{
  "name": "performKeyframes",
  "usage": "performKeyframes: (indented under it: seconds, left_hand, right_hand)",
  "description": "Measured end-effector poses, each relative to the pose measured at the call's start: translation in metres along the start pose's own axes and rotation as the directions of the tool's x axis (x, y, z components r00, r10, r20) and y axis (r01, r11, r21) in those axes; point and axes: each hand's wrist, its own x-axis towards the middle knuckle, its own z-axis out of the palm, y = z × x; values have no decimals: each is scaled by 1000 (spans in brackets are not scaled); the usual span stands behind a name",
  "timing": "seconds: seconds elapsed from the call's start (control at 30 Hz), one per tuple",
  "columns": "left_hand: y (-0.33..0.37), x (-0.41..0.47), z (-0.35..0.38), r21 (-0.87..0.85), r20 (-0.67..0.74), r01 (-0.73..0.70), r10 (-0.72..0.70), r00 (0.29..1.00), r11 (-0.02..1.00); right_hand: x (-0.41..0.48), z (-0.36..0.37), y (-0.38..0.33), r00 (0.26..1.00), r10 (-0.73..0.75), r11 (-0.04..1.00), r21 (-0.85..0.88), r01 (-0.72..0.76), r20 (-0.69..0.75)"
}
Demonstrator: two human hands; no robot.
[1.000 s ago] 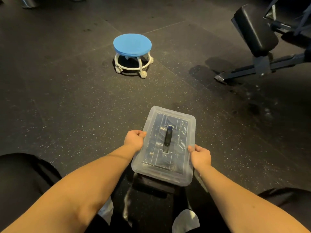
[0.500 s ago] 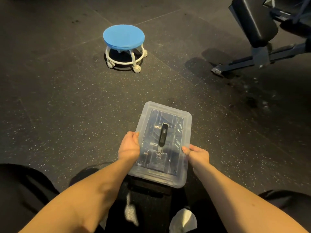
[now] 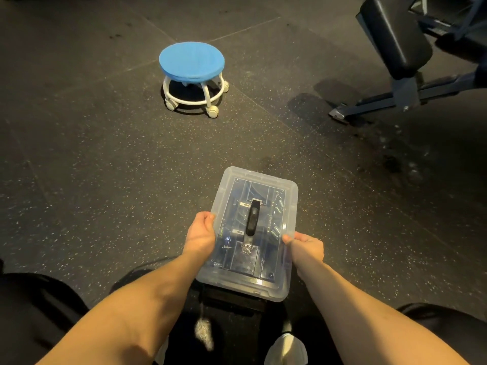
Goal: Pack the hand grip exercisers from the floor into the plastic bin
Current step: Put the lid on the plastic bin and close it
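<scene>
Dim warm light, dark corners, wide-angle bowing, perhaps slight blur

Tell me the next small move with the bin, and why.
Likely lower the bin onto the floor ahead: left hand and right hand grip its sides, the lid is on, springs show inside, and no loose exercisers are in view.

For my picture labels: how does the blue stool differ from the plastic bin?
The stool is round and blue-topped; the bin is rectangular and clear. The stool stands untouched on the floor; the left hand and right hand grip the bin's sides.
</scene>
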Motion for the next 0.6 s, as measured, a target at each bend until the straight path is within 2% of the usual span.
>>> performKeyframes:
  seconds: [0.13, 0.23, 0.37, 0.43, 0.53, 0.6]
  left_hand:
    - [-4, -5, 2, -75, -10, 15, -16, 1000, 997]
    - [-3, -2, 2, -51, -15, 17, -18, 1000, 999]
    - [4, -2, 2, 141, -26, 21, -17, 1000, 990]
    - [12, -5, -1, 249, -37, 10, 0, 999, 968]
    - [27, -11, -8, 443, -91, -52, 103, 991, 895]
    - [39, -16, -12, 473, -142, -50, 132, 981, 879]
  right_hand:
    - [0, 2, 3, 999, 30, 1000, 6, -30, -19]
    - [1, 2, 1, 999, 20, 1000, 17, -19, -37]
    - [4, 0, -4, 1000, 4, 999, -46, -5, -21]
    - [-1, -1, -6, 997, -65, 985, -160, 60, -28]
    - [-15, -2, -10, 983, -182, 929, -333, 162, -31]
    - [-22, -8, -15, 970, -243, 898, -383, 214, -26]
